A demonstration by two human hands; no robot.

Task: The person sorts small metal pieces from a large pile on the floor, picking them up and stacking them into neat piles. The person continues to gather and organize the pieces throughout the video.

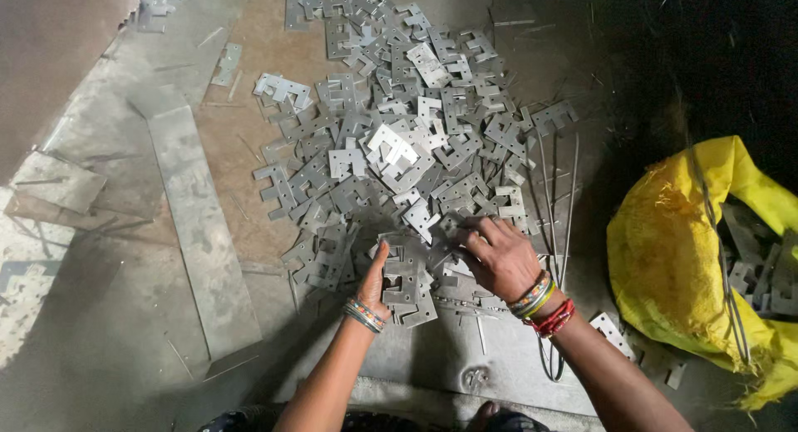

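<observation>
A wide heap of small flat grey metal plates point(399, 141) with notched edges covers the floor in front of me. My left hand point(376, 281) stands edge-on at the near side of the heap, thumb up, pressed against a small stack of plates point(406, 284). My right hand point(497, 253) lies palm down on the plates just to the right of that stack, fingers curled over them. Both wrists wear coloured bangles and threads.
A yellow sack point(682, 266) holding more plates and a wire sits at the right. Long thin metal rods point(559, 207) lie beside my right hand. A long flat metal strip point(199, 224) and sheet offcuts point(58, 187) lie on the floor at the left.
</observation>
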